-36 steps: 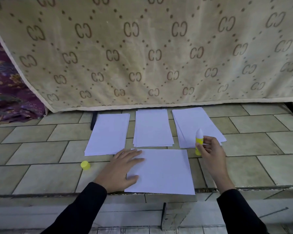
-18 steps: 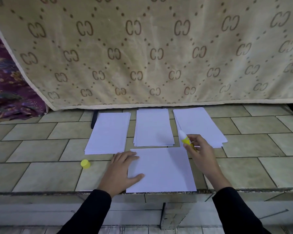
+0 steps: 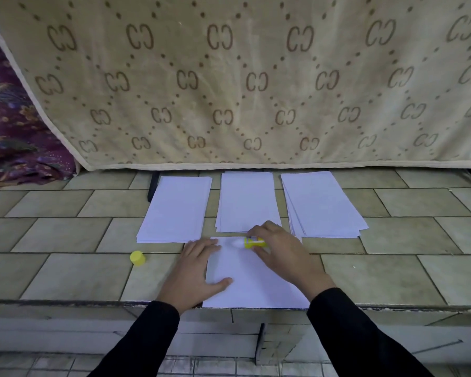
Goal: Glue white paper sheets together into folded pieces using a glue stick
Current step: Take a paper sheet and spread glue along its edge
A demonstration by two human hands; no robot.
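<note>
A single white sheet (image 3: 256,284) lies at the lower centre of the frame on a tiled counter (image 3: 65,276), its near edge at the counter's front lip. The left hand (image 3: 193,270) lies flat on the sheet's left edge, fingers straight and thumb spread onto the paper. The right hand (image 3: 280,251) has its fingers curled round a yellow glue stick (image 3: 252,242), which lies almost level with its white tip pointing left, on the sheet close to its top edge. The stick's label is too small to read. Its yellow cap (image 3: 138,258) sits alone on the tiles to the left of the left hand, apart from the paper. Above the sheet three white paper stacks lie side by side: the left stack (image 3: 174,210), the middle stack (image 3: 246,202), just above the right hand, and the right stack (image 3: 321,205), slightly fanned. Behind them a beige blanket (image 3: 256,77) fills the upper frame, printed all over with paired "C" monograms and dotted diamonds. A purple patterned cloth (image 3: 11,131) shows at the upper left. Both arms wear black sleeves (image 3: 147,338).
</note>
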